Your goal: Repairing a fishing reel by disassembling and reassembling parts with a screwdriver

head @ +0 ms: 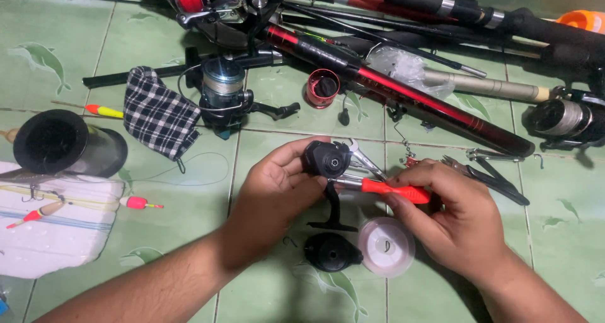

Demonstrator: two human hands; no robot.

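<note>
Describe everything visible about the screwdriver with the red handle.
The screwdriver has a bright red, plastic-looking handle and a short silvery metal shaft. It lies almost level, tip pointing left, held above the green tiled floor. The right hand grips the handle, thumb along it. The shaft meets the black fishing reel body held by the left hand. The tip itself is hidden against the reel.

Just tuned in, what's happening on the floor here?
A person sits over a green tiled floor strewn with fishing rods and reels. The left hand holds a black reel body. The right hand holds a red-handled screwdriver with its tip at the reel. A black cap and a clear line spool lie just below.
</note>
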